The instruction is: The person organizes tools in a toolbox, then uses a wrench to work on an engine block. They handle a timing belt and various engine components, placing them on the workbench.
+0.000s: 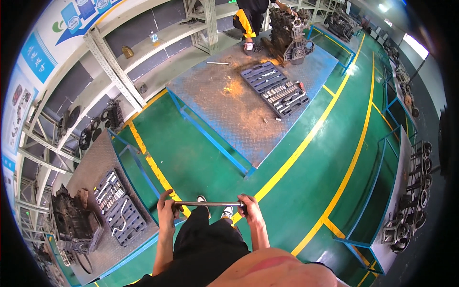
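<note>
A long, slim metal bar stretches level in front of my body, above the floor and my shoes. Its left end is in the closed fingers of my left hand, the thumb pointing up. At the other end, a dark part sits inside my right hand, whose fingers are wrapped round it. Whether the bar is a wrench or a plain handle cannot be made out. Nearest to my left hand is a metal workbench bearing an open socket set and a dark, greasy engine block.
Ahead stands a blue-edged steel workbench with another open socket set, an engine and a loose rod. A co-worker bends beside it. Shelves line the left; a bench with engine parts stands right.
</note>
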A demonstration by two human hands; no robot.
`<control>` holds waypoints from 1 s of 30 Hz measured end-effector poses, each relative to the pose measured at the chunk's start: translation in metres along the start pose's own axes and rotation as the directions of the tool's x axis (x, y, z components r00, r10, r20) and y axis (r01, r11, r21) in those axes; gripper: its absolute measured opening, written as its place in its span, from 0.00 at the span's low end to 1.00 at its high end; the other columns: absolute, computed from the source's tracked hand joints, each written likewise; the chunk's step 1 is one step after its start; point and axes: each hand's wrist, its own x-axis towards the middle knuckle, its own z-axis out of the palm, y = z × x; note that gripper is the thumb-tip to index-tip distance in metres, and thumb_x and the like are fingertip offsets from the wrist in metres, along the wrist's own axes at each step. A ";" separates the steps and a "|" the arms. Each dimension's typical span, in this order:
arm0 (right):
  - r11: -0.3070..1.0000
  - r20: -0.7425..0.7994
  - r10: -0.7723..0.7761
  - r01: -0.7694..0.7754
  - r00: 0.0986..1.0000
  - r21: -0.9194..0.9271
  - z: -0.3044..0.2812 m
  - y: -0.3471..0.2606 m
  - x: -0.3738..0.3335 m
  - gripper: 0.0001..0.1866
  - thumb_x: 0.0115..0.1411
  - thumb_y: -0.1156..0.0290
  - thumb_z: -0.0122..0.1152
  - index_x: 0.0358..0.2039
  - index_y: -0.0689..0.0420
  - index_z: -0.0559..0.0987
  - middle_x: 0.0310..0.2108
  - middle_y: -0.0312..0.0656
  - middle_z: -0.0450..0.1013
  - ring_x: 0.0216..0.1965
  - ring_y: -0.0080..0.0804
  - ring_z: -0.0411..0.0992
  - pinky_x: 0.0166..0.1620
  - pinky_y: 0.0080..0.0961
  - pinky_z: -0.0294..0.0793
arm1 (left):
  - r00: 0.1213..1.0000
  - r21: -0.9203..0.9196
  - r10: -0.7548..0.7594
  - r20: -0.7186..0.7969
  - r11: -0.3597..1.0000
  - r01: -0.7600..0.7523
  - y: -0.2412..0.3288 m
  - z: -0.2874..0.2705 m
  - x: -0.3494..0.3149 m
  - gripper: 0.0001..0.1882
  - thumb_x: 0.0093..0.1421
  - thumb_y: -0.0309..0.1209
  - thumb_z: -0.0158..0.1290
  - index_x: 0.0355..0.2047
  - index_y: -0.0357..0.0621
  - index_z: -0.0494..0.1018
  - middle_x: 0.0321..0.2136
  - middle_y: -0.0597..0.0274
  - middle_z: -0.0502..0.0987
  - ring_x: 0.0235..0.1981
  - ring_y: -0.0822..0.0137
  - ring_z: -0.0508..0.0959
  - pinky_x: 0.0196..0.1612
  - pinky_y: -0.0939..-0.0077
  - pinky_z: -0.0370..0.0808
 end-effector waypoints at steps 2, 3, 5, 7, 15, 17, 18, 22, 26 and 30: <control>0.995 0.053 0.018 -0.012 0.998 -0.102 -0.001 -0.014 -0.005 0.16 0.68 0.62 0.58 0.28 0.60 0.74 0.17 0.37 0.67 0.14 0.23 0.64 0.18 0.22 0.59 | 0.999 -0.002 0.022 -0.047 1.000 -0.022 -0.007 -0.002 0.009 0.16 0.69 0.33 0.43 0.51 0.37 0.71 0.19 0.55 0.77 0.11 0.77 0.60 0.16 0.80 0.54; 0.987 0.116 0.006 0.013 0.993 -0.162 -0.003 -0.020 -0.008 0.16 0.69 0.61 0.57 0.28 0.60 0.74 0.17 0.37 0.68 0.15 0.23 0.65 0.18 0.23 0.60 | 0.999 0.042 0.027 -0.044 0.999 -0.025 -0.012 -0.002 0.012 0.15 0.70 0.35 0.44 0.49 0.38 0.73 0.20 0.56 0.78 0.12 0.78 0.61 0.16 0.80 0.54; 0.972 0.134 0.006 0.026 0.991 -0.235 -0.008 -0.028 -0.016 0.18 0.70 0.60 0.57 0.29 0.62 0.78 0.18 0.38 0.74 0.15 0.21 0.69 0.19 0.19 0.62 | 0.999 0.155 0.005 -0.033 0.988 0.000 -0.022 0.002 0.022 0.16 0.71 0.37 0.44 0.46 0.38 0.74 0.22 0.58 0.79 0.13 0.78 0.62 0.17 0.80 0.55; 0.965 0.098 -0.001 0.027 0.995 -0.259 -0.015 -0.034 -0.024 0.17 0.69 0.61 0.60 0.28 0.61 0.78 0.18 0.37 0.74 0.15 0.21 0.69 0.18 0.19 0.62 | 0.999 0.228 -0.006 0.037 0.974 -0.003 -0.031 0.013 0.034 0.17 0.71 0.40 0.45 0.43 0.37 0.76 0.22 0.59 0.79 0.15 0.79 0.63 0.19 0.81 0.58; 0.971 -0.243 -0.235 0.239 0.941 -0.015 -0.030 -0.065 -0.041 0.13 0.62 0.64 0.67 0.27 0.59 0.77 0.16 0.38 0.72 0.12 0.24 0.67 0.16 0.20 0.61 | 0.821 -0.040 0.199 0.535 0.977 -0.211 0.042 0.106 0.067 0.19 0.69 0.34 0.54 0.54 0.33 0.72 0.46 0.50 0.80 0.38 0.62 0.80 0.40 0.67 0.77; 0.931 -0.245 -0.348 0.364 0.905 0.021 -0.022 -0.075 -0.037 0.15 0.61 0.61 0.68 0.27 0.58 0.75 0.15 0.37 0.70 0.12 0.23 0.65 0.15 0.20 0.58 | 0.754 -0.196 0.331 0.568 0.944 -0.267 0.075 0.124 0.068 0.20 0.69 0.34 0.54 0.55 0.33 0.71 0.51 0.47 0.79 0.44 0.59 0.79 0.46 0.64 0.77; 0.888 -0.212 -0.438 0.457 0.873 0.046 -0.015 -0.080 -0.035 0.17 0.61 0.59 0.68 0.28 0.58 0.75 0.15 0.37 0.69 0.11 0.23 0.64 0.15 0.19 0.57 | 0.683 -0.259 0.418 0.599 0.908 -0.328 0.090 0.131 0.069 0.21 0.69 0.35 0.53 0.57 0.33 0.70 0.53 0.44 0.78 0.45 0.59 0.79 0.47 0.64 0.76; 0.766 -0.033 -0.613 0.604 0.790 0.222 0.019 -0.103 -0.026 0.14 0.69 0.66 0.60 0.30 0.61 0.70 0.15 0.41 0.66 0.10 0.23 0.58 0.13 0.20 0.54 | 0.603 -0.196 0.611 0.512 0.767 -0.611 0.140 0.119 0.051 0.22 0.66 0.27 0.52 0.59 0.32 0.67 0.53 0.45 0.78 0.42 0.65 0.78 0.46 0.71 0.75; 0.736 0.131 -0.662 0.607 0.738 0.299 0.057 -0.122 -0.022 0.12 0.69 0.68 0.59 0.32 0.63 0.71 0.15 0.42 0.65 0.09 0.22 0.57 0.12 0.19 0.55 | 0.568 -0.044 0.720 0.398 0.634 -0.772 0.170 0.095 0.032 0.23 0.63 0.22 0.52 0.58 0.31 0.67 0.54 0.46 0.77 0.40 0.70 0.77 0.46 0.76 0.75; 0.749 0.248 -0.662 0.614 0.707 0.249 0.092 -0.128 -0.009 0.12 0.68 0.68 0.60 0.35 0.65 0.73 0.14 0.41 0.65 0.10 0.22 0.57 0.12 0.19 0.55 | 0.539 0.011 0.782 0.314 0.565 -0.825 0.182 0.060 0.038 0.22 0.63 0.20 0.52 0.57 0.29 0.67 0.53 0.44 0.77 0.39 0.70 0.77 0.47 0.75 0.75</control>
